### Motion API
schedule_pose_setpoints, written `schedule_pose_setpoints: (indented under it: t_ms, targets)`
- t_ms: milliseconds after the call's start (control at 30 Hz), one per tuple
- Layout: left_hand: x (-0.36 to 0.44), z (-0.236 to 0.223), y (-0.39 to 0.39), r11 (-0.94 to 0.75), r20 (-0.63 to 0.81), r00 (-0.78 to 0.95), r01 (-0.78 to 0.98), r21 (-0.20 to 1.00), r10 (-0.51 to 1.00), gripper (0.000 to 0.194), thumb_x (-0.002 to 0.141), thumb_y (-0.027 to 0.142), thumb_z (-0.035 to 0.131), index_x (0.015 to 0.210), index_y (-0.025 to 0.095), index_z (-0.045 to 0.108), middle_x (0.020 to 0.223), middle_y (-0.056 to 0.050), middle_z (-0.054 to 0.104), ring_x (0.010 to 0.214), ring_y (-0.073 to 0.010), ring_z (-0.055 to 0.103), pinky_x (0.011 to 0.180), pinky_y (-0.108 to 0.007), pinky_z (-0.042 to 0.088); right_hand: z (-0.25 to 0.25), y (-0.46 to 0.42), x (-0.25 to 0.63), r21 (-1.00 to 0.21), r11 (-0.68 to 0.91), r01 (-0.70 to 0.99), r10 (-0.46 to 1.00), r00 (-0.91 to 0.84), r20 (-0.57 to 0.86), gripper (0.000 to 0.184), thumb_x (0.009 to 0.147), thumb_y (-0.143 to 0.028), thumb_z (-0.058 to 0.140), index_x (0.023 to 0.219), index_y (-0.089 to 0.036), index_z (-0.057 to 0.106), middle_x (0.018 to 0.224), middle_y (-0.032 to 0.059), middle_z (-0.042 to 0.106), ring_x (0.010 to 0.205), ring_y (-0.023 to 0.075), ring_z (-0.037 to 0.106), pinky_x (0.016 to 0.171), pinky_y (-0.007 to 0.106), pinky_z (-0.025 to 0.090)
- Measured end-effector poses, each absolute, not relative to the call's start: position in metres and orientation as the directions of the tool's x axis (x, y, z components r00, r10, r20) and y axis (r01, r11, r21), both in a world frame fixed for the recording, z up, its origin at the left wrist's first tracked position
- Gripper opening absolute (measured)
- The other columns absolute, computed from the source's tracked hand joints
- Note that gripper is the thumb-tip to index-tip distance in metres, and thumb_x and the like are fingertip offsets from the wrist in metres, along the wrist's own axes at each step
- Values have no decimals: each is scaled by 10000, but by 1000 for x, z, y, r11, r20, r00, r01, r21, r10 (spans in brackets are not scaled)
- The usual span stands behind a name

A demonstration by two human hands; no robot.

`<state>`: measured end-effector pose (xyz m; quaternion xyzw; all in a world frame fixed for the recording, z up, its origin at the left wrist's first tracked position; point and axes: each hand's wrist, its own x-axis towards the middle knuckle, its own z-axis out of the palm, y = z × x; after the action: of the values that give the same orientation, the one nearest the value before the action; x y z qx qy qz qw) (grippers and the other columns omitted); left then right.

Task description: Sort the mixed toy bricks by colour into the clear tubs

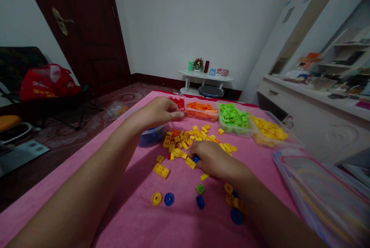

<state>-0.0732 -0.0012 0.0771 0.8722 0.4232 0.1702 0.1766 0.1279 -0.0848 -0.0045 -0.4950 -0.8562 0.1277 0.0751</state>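
My left hand (164, 111) hovers by the near side of the red-brick box (177, 103), above the right edge of a tub with blue pieces (152, 136). Its thumb points right and the fingers look loosely bent, with no piece visible in them. My right hand (209, 157) is down at the near edge of a heap of yellow building bricks (185, 140). Its fingertips close around a small blue building piece (195, 159), partly hidden by the fingers. Touching or very close to those fingertips lies a yellow brick (190, 163).
Boxes of orange bricks (202, 111), green bricks (234, 117) and yellow bricks (270, 128) line the far side. Clear lids (315, 186) are stacked at right. A yellow wheel (156, 198), blue wheel (169, 199) and green brick (200, 188) lie on the pink cloth (130, 209).
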Motion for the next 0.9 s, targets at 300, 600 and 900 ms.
schedule_pose_setpoints:
  t_ms: [300,600,900]
  targets:
    - [-37,45,-21,-696,-45,780,582,421,624,183,701,181,551,780,149,713,670,-20,662,571,-110,533,531,-208,338,31,-79,142,-324,391,862,910,-414,-4,259,718,-171,548,900,-229,723,765,3,690,635,123,564,557,220,336]
    - [2,26,-31,-675,-254,921,389,627,295,188,704,73,556,796,141,705,659,-2,664,553,-87,544,516,-169,369,30,-123,177,-125,345,930,892,-366,-266,183,677,-169,596,811,-233,702,825,32,690,738,173,593,622,247,373]
    - [-57,28,-63,-791,-250,934,350,502,255,127,692,99,634,784,174,679,732,9,674,628,-101,561,528,-191,356,5,-167,201,-430,211,878,890,-354,-287,293,693,-74,489,870,-226,667,871,21,674,750,136,595,675,212,433]
